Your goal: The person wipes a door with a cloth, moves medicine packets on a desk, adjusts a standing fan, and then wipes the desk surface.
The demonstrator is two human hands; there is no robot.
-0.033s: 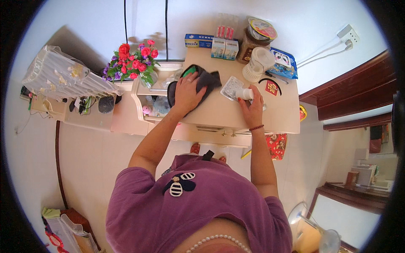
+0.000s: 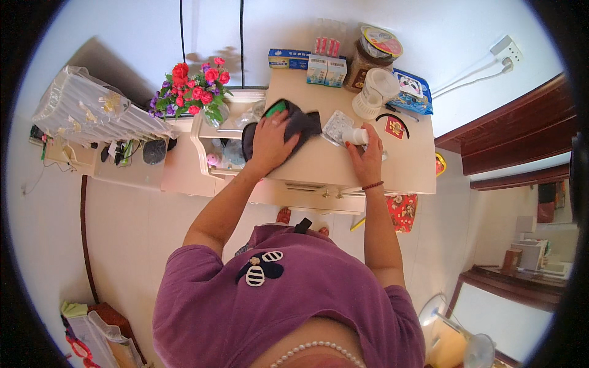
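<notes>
Shift: compared with the earlier frame, the left hand [image 2: 270, 141] and the dark cloth [image 2: 300, 125] lie slightly nearer the person and farther left of the white bottle [image 2: 354, 136]; the right hand [image 2: 368, 154] keeps its place.
Bouquet: red, pink and purple flowers [image 2: 196, 89], well left of the bottle.
Cloth: folded, with a green part, left of the bottle and apart from it; its right end is blurred.
Left palm: down over the cloth, fingers extended; whether they pinch it cannot be told.
Cartons: two small boxes [image 2: 326, 70], beyond the bottle.
Tablets: blister pack [image 2: 335, 125], flat, just left of the bottle.
Bottle: over the cabinet top [image 2: 313, 161], inside the right grasp.
Right grasp: narrow, thumb and fingers around the bottle.
Ornament: red tag [image 2: 396, 127], right of the bottle.
</notes>
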